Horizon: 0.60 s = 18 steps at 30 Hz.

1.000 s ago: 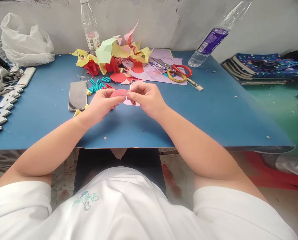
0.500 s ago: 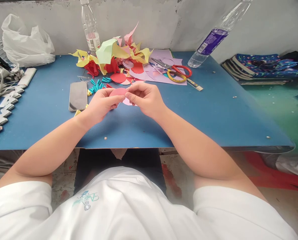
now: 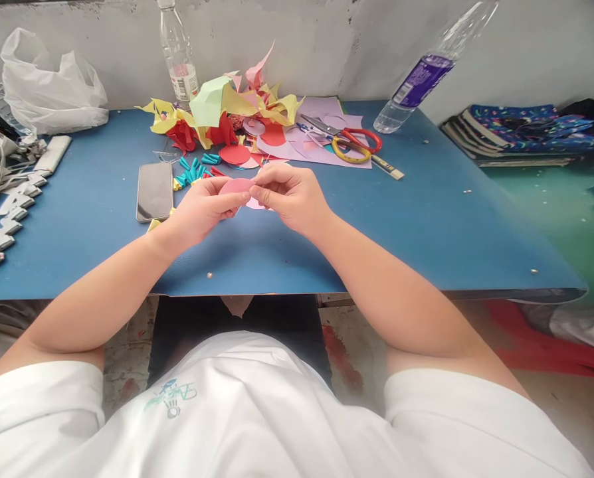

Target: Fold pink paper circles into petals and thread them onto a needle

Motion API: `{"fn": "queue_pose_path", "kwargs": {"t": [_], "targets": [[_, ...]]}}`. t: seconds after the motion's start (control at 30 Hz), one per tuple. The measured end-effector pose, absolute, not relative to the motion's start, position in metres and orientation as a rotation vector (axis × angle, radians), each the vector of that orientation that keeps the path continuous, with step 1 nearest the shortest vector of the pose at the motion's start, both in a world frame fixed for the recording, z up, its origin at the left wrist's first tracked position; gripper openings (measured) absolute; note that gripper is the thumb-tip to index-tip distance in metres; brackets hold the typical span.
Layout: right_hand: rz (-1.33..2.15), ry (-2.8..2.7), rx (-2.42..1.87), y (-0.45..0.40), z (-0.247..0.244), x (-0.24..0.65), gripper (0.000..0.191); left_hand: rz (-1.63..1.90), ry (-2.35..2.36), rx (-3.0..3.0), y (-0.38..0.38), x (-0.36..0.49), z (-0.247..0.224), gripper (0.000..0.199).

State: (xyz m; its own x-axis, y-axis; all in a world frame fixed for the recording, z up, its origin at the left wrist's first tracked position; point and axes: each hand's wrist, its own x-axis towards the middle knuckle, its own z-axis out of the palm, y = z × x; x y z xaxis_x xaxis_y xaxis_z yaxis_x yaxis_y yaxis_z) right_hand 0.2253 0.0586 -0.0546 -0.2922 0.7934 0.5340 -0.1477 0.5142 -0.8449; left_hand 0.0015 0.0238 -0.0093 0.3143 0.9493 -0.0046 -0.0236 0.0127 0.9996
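Between my hands, just above the blue table, is a pink paper circle (image 3: 236,186). My left hand (image 3: 204,204) pinches its left side between thumb and fingers. At its right edge, my right hand (image 3: 288,194) is closed in a pinch, thumb against index finger. A lighter pink piece of paper (image 3: 255,203) shows below the circle between the hands; how the two pieces are joined I cannot tell. Behind my left hand lie several rolled teal paper pieces (image 3: 191,172) and a red paper circle (image 3: 235,155).
A phone (image 3: 155,191) lies left of my hands. Behind are crumpled coloured papers (image 3: 212,103), scissors (image 3: 351,145) on purple paper (image 3: 321,156), and two plastic bottles (image 3: 178,66), (image 3: 416,79). A white plastic bag (image 3: 52,93) and folded paper strips (image 3: 8,229) occupy the left side.
The hands keep the same pinch on the pink paper circle, with only a very slight shift of the circle. The whole view has moved a little; nothing was taken up or let go.
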Motion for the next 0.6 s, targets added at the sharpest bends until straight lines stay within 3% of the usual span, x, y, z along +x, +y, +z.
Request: {"fn": "queue_pose_path", "kwargs": {"t": [0.3, 0.47, 0.6], "targets": [[0.950, -1.603, -0.695, 0.052, -0.052, 0.225, 0.036, 1.163, 1.122, 1.783, 0.022, 0.002, -0.013, 0.041], [0.979, -1.586, -0.757, 0.047, -0.046, 0.224, 0.032, 1.195, 1.156, 1.837, 0.018, 0.005, -0.012, 0.041], [1.014, -1.576, -0.738, 0.045, -0.044, 0.224, 0.030, 1.160, 1.139, 1.755, 0.017, 0.005, -0.011, 0.029]]}}
